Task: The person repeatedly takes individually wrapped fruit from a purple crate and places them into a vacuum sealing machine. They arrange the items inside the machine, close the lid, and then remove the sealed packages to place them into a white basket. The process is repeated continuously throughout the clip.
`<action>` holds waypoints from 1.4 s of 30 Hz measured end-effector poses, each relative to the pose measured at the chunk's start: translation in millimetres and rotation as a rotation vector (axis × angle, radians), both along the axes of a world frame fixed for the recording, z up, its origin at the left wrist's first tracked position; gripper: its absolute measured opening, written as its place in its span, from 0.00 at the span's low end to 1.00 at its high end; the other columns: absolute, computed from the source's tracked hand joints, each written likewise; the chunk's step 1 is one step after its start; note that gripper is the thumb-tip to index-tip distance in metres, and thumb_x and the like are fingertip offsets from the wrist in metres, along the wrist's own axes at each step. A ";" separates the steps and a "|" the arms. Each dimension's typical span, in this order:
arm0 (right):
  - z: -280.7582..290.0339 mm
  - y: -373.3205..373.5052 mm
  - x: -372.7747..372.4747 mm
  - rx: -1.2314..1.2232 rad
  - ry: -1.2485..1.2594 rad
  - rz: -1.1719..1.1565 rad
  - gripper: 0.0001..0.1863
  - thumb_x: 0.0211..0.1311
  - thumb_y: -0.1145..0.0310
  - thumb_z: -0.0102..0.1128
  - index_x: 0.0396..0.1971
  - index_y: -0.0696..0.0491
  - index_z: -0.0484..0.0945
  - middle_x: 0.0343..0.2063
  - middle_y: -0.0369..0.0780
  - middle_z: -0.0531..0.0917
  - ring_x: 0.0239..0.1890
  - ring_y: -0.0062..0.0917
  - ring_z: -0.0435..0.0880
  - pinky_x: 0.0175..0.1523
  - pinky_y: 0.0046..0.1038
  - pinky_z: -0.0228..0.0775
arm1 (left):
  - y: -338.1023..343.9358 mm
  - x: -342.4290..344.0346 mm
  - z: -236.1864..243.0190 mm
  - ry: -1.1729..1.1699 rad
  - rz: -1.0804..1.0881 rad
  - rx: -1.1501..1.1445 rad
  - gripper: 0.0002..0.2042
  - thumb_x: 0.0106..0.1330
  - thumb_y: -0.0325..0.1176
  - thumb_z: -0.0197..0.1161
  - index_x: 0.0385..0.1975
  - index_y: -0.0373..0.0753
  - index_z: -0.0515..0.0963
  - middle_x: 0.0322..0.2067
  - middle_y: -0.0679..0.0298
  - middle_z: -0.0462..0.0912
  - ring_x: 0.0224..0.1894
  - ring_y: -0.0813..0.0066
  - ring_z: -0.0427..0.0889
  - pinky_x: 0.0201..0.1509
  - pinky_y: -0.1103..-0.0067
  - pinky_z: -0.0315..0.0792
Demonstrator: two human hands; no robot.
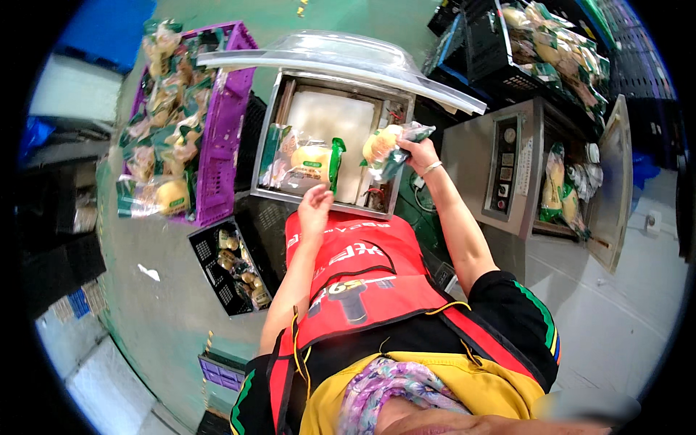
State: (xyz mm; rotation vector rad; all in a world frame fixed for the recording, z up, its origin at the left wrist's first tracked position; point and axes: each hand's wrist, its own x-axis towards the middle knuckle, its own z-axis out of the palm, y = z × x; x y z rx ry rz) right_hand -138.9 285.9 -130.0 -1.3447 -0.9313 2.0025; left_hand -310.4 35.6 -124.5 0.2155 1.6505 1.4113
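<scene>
A metal vacuum-sealing machine [257, 167] stands in front of me with its clear lid [341, 58] raised. A bagged pale round food item [308, 158] lies on its white bed at the left. My right hand [417, 154] holds another such bag [383, 151] by its end over the right side of the bed. My left hand [317, 206] is at the near rim, just below the lying bag, with fingers loosely bent and apparently nothing in them.
A purple crate [221, 145] of filled bags stands left, a black crate [493, 72] of them at back right. A small black crate [206, 264] sits on the floor lower left. A second metal machine [464, 174] with bags inside stands right, its door open.
</scene>
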 end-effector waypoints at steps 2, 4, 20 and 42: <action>59.1 -18.2 -25.0 0.094 -0.195 0.154 0.10 0.51 0.75 0.65 0.36 0.56 0.79 0.30 0.35 0.81 0.32 0.21 0.80 0.37 0.27 0.75 | 3.1 11.8 22.6 0.263 -0.126 0.039 0.30 0.53 0.25 0.67 0.58 0.35 0.64 0.49 0.58 0.74 0.54 0.71 0.72 0.59 0.74 0.66; 114.4 -48.9 -41.7 0.247 -0.171 0.183 0.06 0.51 0.74 0.64 0.30 0.55 0.80 0.25 0.34 0.81 0.26 0.18 0.78 0.29 0.23 0.71 | 6.9 18.5 50.5 0.632 -0.233 0.080 0.39 0.48 0.26 0.69 0.63 0.36 0.57 0.57 0.55 0.66 0.62 0.64 0.63 0.65 0.71 0.57; 285.2 32.3 -70.6 1.132 -0.295 0.625 0.12 0.59 0.74 0.55 0.42 0.59 0.77 0.39 0.38 0.81 0.40 0.20 0.78 0.47 0.22 0.69 | -70.8 19.0 95.9 -0.723 0.176 0.719 0.32 0.55 0.31 0.66 0.61 0.41 0.62 0.56 0.62 0.70 0.59 0.66 0.68 0.64 0.66 0.62; -86.1 -164.6 -35.6 1.033 -1.278 0.350 0.38 0.42 0.73 0.50 0.61 0.53 0.59 0.61 0.40 0.63 0.66 0.34 0.55 0.68 0.40 0.40 | -235.3 -70.5 41.3 -0.914 0.513 0.200 0.36 0.50 0.44 0.72 0.58 0.35 0.65 0.57 0.56 0.70 0.60 0.58 0.68 0.66 0.59 0.60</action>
